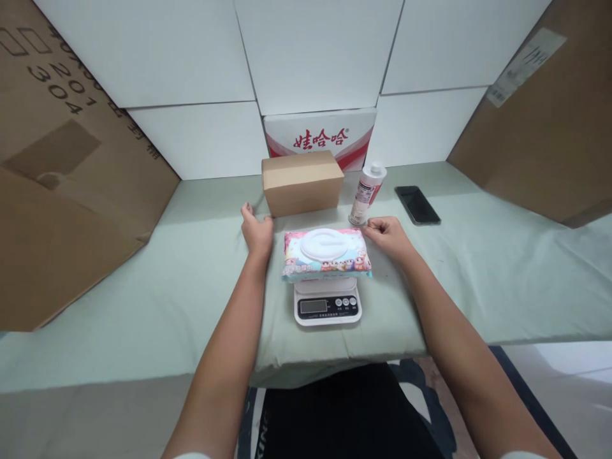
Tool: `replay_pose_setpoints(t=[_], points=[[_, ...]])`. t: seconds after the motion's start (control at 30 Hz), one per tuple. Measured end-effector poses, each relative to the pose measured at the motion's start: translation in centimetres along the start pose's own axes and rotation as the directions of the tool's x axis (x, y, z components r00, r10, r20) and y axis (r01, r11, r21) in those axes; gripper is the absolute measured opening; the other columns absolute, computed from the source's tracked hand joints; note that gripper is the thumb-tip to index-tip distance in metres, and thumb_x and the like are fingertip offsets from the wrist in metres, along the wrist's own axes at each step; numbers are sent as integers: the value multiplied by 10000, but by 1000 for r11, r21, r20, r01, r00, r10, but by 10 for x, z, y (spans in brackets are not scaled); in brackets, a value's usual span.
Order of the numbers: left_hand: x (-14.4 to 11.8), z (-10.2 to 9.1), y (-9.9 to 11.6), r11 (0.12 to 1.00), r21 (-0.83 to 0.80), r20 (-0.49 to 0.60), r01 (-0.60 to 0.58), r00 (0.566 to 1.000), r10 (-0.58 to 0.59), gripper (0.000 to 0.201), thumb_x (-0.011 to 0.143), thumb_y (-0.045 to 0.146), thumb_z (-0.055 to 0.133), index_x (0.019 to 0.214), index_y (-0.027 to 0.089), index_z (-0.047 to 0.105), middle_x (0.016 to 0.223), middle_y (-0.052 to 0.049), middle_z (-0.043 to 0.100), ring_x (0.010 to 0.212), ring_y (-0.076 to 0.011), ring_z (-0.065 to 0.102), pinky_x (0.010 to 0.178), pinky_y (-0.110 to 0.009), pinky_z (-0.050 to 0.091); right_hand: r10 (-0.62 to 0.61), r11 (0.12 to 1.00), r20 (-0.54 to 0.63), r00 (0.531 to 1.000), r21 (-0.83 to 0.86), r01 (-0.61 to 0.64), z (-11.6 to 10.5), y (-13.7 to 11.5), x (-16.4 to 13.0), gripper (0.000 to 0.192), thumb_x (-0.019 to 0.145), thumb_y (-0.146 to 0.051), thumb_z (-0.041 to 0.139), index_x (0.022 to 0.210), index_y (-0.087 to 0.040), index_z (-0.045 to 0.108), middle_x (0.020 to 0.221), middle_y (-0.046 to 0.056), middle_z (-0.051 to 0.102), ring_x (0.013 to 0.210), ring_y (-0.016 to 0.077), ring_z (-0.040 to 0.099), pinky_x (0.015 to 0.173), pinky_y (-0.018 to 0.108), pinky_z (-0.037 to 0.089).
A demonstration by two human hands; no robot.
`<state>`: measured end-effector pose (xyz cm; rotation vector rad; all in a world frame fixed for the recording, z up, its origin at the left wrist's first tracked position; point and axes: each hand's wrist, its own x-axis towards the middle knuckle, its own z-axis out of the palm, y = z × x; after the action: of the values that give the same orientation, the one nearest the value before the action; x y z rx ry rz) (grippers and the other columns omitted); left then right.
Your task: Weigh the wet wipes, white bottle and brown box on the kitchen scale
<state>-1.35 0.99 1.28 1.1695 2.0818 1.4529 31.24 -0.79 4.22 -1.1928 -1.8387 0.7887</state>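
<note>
We keep our left hand (257, 231) spread and right hand (388, 234) loosely curled, both empty, flanking the pink plastic wipes pack (326, 253) resting centred on the white digital kitchen scale (327, 307); hands best kept off it.

Both arms stretched forward; left hand (257, 231) flat, open; right hand (388, 234) loosely curled, empty
</note>
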Motion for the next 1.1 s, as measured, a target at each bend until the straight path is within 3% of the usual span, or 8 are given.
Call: replay_pose_setpoints(t=[0.1,0.2,0.37,0.53,0.67,0.9,1.03,1.1], points=[[-1,-7,6,991,-129,-71,-27,997,18,686,866,108,571,1530,151,403,1632,-211,470,1529,-250,460,1250,-400,378,-42,996,18,999,75,41,-8,-10,-4,355,838,-427,653,627,-206,473,612,-41,399,580,99,314,578,295,231],[-17,-25,19,953,-282,-105,-112,991,86,578,923,165,529,1494,192,451,1596,-175,529,1506,-205,491,1234,-368,402,-75,978,92,993,200,55,-18,-21,-13,390,884,-561,664,1033,-202,686,894,28,643,582,103,377,580,302,299],[-83,-57,28,887,-462,219,-26,965,143,511,1001,513,503,1373,188,633,1457,-148,664,1424,-265,585,1244,-448,411,-124,986,309,943,147,81,-14,-27,-39,959,776,-695,776,1568,-273,436,1102,80,685,625,142,469,596,317,421],[-135,-58,21,904,-427,412,26,896,169,695,1007,677,388,1509,231,569,1641,-87,494,1572,-274,392,1320,-436,294,-326,945,154,933,70,319,19,-29,-51,979,751,-604,850,1563,-254,431,1481,178,536,1259,356,598,1056,503,510],[-144,-50,54,921,-386,445,-54,863,238,715,1026,642,362,1593,217,455,1692,-77,416,1604,-257,325,1319,-402,284,-392,919,5,920,41,391,12,-34,-59,812,774,-566,841,1464,-265,538,1373,158,617,1281,359,602,1098,521,501],[-178,25,156,954,-296,635,-50,736,236,609,1038,480,401,1548,163,500,1625,-146,503,1539,-284,445,1268,-421,357,-91,995,-283,955,-72,73,-84,-5,-110,692,750,-573,846,1345,-286,638,1352,125,674,1246,359,654,1057,507,545],[-199,94,172,976,-217,721,-21,670,175,564,1034,454,380,1439,117,583,1475,-231,628,1441,-338,558,1216,-487,415,64,988,-388,919,-103,-112,-116,33,-128,619,752,-548,833,1291,-294,669,1325,119,688,1218,362,672,1010,518,575],[-208,114,171,979,-200,697,-43,696,173,601,1034,446,367,1471,68,534,1555,-272,537,1519,-349,464,1258,-508,357,122,982,-394,911,-86,-169,-124,48,-129,635,746,-551,826,1306,-303,660,1357,122,664,1196,360,687,962,516,602]])
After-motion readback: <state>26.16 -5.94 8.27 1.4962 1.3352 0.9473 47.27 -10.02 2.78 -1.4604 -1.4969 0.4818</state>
